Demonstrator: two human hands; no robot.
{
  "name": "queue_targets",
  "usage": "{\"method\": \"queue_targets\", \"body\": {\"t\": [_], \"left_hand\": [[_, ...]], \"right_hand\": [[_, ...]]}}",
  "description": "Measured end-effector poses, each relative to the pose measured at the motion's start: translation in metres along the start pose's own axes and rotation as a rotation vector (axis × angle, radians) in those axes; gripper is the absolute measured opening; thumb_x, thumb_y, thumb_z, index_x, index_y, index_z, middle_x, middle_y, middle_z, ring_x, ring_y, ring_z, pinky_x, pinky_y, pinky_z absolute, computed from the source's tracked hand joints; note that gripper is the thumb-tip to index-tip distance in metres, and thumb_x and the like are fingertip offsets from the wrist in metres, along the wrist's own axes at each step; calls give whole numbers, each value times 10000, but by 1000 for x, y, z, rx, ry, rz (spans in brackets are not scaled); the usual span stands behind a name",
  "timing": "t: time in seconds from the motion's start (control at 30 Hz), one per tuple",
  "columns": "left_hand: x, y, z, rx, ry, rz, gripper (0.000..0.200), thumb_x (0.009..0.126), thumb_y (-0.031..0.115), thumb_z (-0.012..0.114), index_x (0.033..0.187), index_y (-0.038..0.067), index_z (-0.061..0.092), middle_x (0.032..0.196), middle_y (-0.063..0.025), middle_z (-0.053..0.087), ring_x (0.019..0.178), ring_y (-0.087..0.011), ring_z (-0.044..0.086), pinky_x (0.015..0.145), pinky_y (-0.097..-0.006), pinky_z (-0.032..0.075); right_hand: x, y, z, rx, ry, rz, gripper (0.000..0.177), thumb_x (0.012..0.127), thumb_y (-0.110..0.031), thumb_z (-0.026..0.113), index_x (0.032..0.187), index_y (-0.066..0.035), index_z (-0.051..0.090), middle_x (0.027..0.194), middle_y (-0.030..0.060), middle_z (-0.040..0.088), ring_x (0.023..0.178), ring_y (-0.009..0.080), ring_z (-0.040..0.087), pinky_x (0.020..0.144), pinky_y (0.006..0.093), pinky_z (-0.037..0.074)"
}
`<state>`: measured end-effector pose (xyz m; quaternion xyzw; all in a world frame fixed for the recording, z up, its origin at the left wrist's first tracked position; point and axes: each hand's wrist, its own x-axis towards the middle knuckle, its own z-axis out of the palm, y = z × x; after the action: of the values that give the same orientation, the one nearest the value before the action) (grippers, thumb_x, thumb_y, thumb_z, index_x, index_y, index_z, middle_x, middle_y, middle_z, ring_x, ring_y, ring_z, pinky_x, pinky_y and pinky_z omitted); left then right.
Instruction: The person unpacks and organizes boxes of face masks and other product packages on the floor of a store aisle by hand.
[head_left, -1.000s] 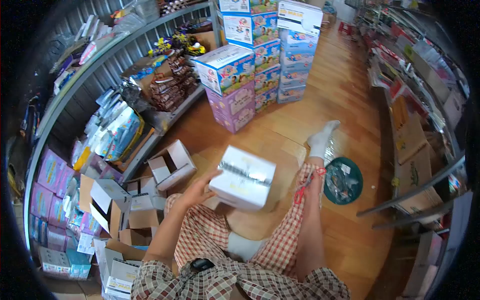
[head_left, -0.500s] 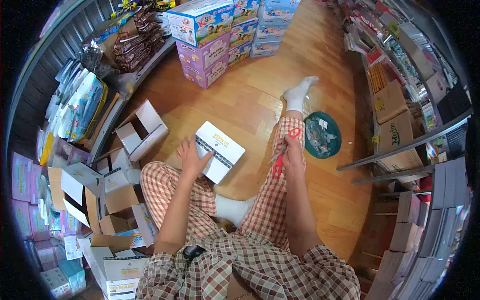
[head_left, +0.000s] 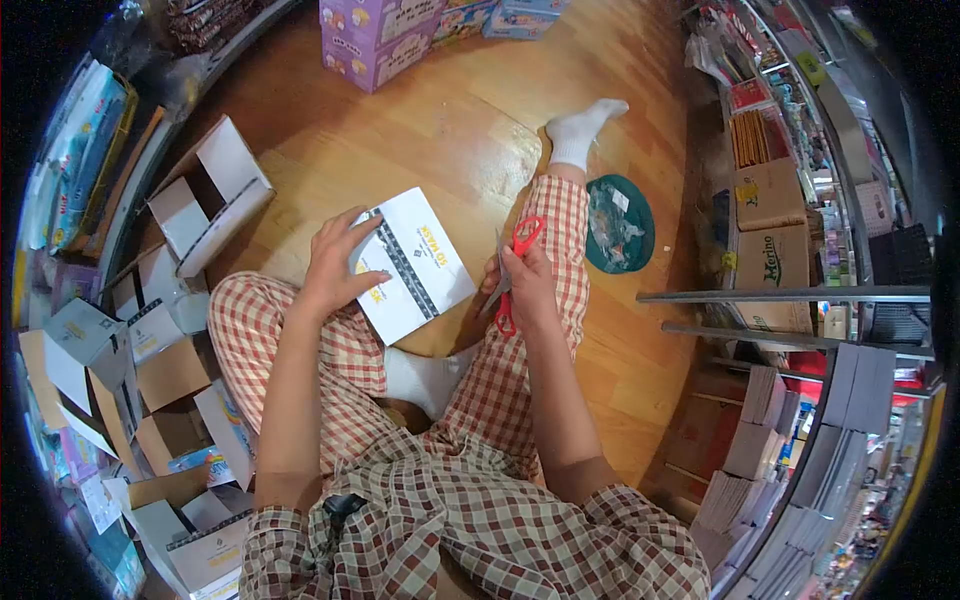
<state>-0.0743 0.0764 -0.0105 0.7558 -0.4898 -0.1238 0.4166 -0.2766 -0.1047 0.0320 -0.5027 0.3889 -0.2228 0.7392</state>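
A white carton marked "5D MASK" (head_left: 446,262), with a dark printed band across it, sits on the floor between my legs. Along its left side lies my left hand (head_left: 335,265), fingers spread and the thumb over the top face. My right hand (head_left: 526,282) is closed around red-handled scissors (head_left: 528,235), just right of the carton and above my shin. The scissors' metal blades are partly hidden beside my fingers.
Opened cartons (head_left: 170,370) pile up at my left. A green basin (head_left: 632,255) holding clear plastic stands right of my outstretched leg. Metal shelving (head_left: 770,296) with stacked goods lines the right; purple boxes (head_left: 375,40) stand ahead.
My right hand has brought the scissors left, closer to the carton. The carton has turned clockwise under my left hand. The camera view has shifted, dropping much of the far stack.
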Motion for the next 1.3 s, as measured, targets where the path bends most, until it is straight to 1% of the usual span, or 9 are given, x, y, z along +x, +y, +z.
{"method": "queue_targets", "body": {"t": [0.17, 0.3, 0.37, 0.5, 0.7, 0.93, 1.0, 1.23, 1.3], "left_hand": [[1, 1, 5, 23, 12, 23, 676, 593, 249, 753, 1210, 73, 540, 1285, -198, 439, 1202, -369, 385, 1020, -431, 284], [-4, 4, 13, 158, 162, -47, 659, 645, 259, 737, 1235, 73, 511, 1315, -225, 387, 1221, -390, 344, 1021, -451, 272], [-7, 6, 17, 187, 203, -79, 659, 661, 263, 732, 1248, 76, 498, 1322, -235, 370, 1225, -398, 332, 1022, -457, 267], [-13, 9, 30, 198, 233, -179, 715, 673, 257, 739, 1300, 91, 438, 1345, -249, 316, 1240, -401, 299, 1032, -457, 251], [-12, 2, 37, 39, 269, -253, 832, 637, 258, 771, 1343, 89, 365, 1374, -284, 217, 1231, -453, 266, 1029, -479, 255], [-10, 0, 39, 81, 258, -288, 840, 635, 286, 779, 1347, 119, 366, 1345, -246, 280, 1234, -419, 309, 1030, -463, 271], [-10, 0, 38, 72, 259, -290, 836, 634, 287, 780, 1345, 124, 370, 1344, -240, 285, 1228, -417, 316, 1026, -461, 276], [-8, 3, 35, 69, 220, -317, 810, 630, 254, 776, 1326, 122, 385, 1327, -232, 298, 1198, -422, 323, 1009, -468, 291], [-6, 3, 34, 71, 228, -311, 817, 627, 267, 779, 1331, 133, 386, 1318, -227, 316, 1204, -407, 338, 1011, -463, 292]], "right_hand": [[3, -4, 22, -221, -48, -3, 42, 905, -87, 489, 905, -46, 482, 645, 48, 552, 479, 120, 516, 429, 236, 417], [3, -5, 37, -515, -57, -55, 96, 877, -91, 525, 900, -15, 472, 601, 79, 555, 441, 156, 521, 421, 283, 423], [2, -4, 44, -828, -41, -223, 106, 855, -95, 567, 844, -20, 493, 635, 54, 537, 440, 107, 490, 395, 246, 397], [0, -8, 51, -1053, -3, -439, 221, 758, -91, 662, 878, -5, 498, 641, 125, 526, 558, 226, 559, 527, 338, 436], [-4, -7, 57, -1123, -3, -385, 265, 733, -70, 664, 959, -8, 539, 689, 168, 595, 625, 298, 592, 580, 379, 451], [1, -2, 64, -1213, -48, -401, 273, 748, -89, 651, 979, 4, 539, 730, 205, 616, 687, 338, 620, 627, 399, 477], [1, -5, 70, -1240, -74, -336, 261, 747, -86, 639, 959, -19, 502, 804, 245, 614, 799, 425, 592, 677, 481, 462], [10, 8, 72, -1197, -115, -331, 275, 739, -75, 650, 957, 1, 501, 798, 252, 609, 794, 429, 592, 679, 472, 462], [13, 16, 70, -1147, -130, -350, 275, 752, -90, 660, 974, 15, 536, 726, 214, 609, 678, 325, 619, 613, 374, 475]]}}
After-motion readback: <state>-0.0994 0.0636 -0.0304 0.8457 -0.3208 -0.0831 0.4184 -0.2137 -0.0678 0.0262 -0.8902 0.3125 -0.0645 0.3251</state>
